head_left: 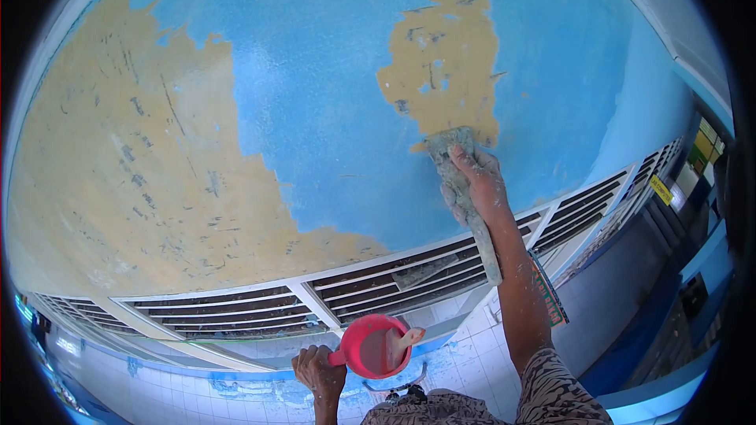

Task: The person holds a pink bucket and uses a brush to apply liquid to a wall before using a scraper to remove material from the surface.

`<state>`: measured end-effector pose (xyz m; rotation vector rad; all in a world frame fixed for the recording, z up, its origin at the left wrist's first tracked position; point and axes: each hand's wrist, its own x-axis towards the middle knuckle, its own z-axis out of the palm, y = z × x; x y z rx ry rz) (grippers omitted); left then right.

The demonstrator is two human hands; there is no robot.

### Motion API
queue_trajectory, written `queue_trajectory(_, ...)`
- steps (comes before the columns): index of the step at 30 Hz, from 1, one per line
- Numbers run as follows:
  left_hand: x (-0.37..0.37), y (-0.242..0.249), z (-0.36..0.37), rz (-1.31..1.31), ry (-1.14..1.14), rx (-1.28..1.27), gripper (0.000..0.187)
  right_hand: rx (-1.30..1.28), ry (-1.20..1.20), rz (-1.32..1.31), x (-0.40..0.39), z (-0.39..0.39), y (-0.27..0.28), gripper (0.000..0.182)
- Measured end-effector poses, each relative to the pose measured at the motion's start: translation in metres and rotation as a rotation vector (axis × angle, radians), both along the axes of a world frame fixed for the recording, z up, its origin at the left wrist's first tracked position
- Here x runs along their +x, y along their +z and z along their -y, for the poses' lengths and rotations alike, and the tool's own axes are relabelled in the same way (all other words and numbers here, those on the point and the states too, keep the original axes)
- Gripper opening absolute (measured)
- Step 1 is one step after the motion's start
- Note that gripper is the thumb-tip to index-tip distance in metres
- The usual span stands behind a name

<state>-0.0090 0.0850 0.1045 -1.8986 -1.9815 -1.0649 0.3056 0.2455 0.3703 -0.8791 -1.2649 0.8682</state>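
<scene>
My right hand point(478, 181) is closed around a long, grey, crusted scraper point(453, 142). Its wide end lies against the wall at the lower edge of a tan patch point(441, 71) in the blue paint point(315, 110), and its handle runs down along my forearm. Low in the view, my left hand point(320, 371) grips the handle of a pink dipper point(354, 354). Inside the dipper are a murky liquid and a tool with a pale handle point(411, 338) that leans on the right rim.
Below the painted wall runs a row of white louvred vents point(228, 315). A larger tan area point(142, 157) covers the left of the wall. White tiles point(480, 362) show lower down. A yellow sign point(661, 190) and blue ledges point(669, 386) are at the right.
</scene>
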Motion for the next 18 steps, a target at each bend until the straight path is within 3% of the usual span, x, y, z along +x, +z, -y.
queue_trajectory(3, -0.013, 0.003, 0.001, -0.026, 0.017, -0.028, 0.033, 0.045, -0.102, -0.038, -0.014, -0.012, 0.043, 0.043)
queue_trajectory(7, -0.012, 0.01, 0.002, -0.024, 0.037, -0.062, 0.035, 0.039, 0.059, -0.002, -0.029, -0.002, 0.132, 0.041)
queue_trajectory(10, -0.013, 0.005, 0.006, 0.004, 0.059, -0.151, 0.034, -0.026, -0.009, -0.041, -0.031, -0.003, 0.112, 0.043)
queue_trajectory(12, -0.009, 0.005, 0.004, 0.059, 0.067, -0.177, 0.033, -0.079, -0.043, -0.05, -0.03, -0.002, 0.063, 0.043)
queue_trajectory(14, -0.007, 0.014, 0.013, 0.109, 0.09, -0.363, 0.03, -0.141, 0.055, -0.004, -0.029, 0.015, 0.009, 0.042)
queue_trajectory(15, -0.008, 0.015, 0.016, 0.118, 0.098, -0.354, 0.03, 0.145, -0.22, 0.21, -0.015, -0.016, -0.05, 0.041)
queue_trajectory(17, -0.008, 0.012, 0.022, 0.107, 0.077, -0.398, 0.027, 0.443, -0.488, 0.416, -0.026, -0.021, -0.047, 0.04)
queue_trajectory(18, -0.012, 0.01, 0.023, 0.103, 0.083, -0.398, 0.027, 0.112, -0.224, 0.23, -0.022, -0.003, -0.029, 0.039)
